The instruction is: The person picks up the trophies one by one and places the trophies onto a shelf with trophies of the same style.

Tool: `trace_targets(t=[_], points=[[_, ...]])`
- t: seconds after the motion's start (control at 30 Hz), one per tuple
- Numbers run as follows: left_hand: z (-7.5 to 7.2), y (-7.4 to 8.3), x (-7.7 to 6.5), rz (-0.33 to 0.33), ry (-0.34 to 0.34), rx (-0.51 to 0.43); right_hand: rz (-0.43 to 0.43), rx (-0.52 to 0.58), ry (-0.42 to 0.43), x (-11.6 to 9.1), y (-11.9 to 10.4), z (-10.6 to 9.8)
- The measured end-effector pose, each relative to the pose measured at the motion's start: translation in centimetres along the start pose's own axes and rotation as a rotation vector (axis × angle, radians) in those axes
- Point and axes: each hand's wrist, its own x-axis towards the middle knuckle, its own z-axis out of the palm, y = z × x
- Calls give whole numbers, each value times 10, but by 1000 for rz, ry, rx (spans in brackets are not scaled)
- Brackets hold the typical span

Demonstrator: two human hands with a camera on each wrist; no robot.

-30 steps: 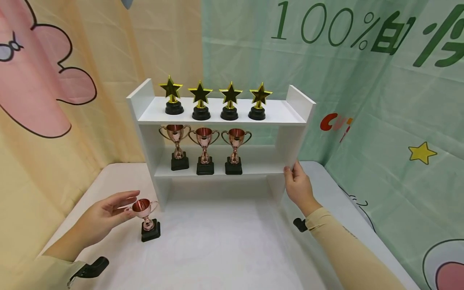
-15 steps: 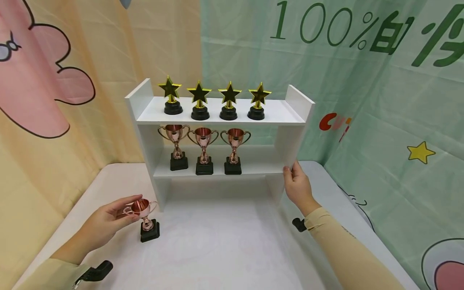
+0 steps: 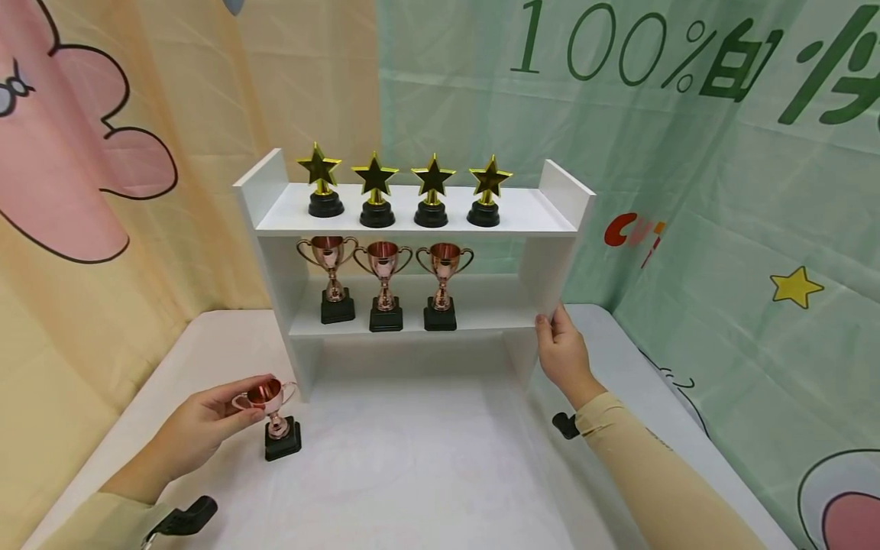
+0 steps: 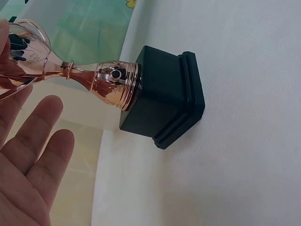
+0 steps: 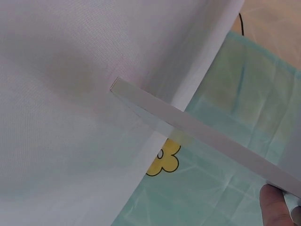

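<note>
A rose-gold trophy cup [image 3: 283, 439] with two handles and a black square base stands on the table, left of the shelf's foot. My left hand [image 3: 189, 431] pinches its bowl between thumb and forefinger. In the left wrist view the cup's stem and base [image 4: 160, 94] show fully, while the other fingers [image 4: 49, 150] stay off it. My right hand [image 3: 565, 355] holds the right side panel of the white shelf [image 3: 543, 221] at the middle board's height. The right wrist view shows that panel's edge [image 5: 207, 136] and a fingertip [image 5: 274, 202] against it.
Several gold star trophies [image 3: 374, 183] line the top board. Three matching rose-gold cups [image 3: 385, 267] stand on the middle board, from its left end to past the centre. A white cloth covers the table [image 3: 412, 473]; printed curtains [image 3: 447, 76] hang behind and beside it.
My left hand has moved slightly right and closed its thumb and forefinger on the trophy cup's bowl. The cup has stayed on the table, and my right hand still holds the shelf.
</note>
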Motion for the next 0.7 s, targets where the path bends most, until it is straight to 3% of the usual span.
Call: trace_targets(t=[0.43,0.7], points=[[4,-1,0,22,3,-68,1,6,-8,0,1,-1],[4,2,-1,13,0,-39,-5,6,-9,0,2,0]])
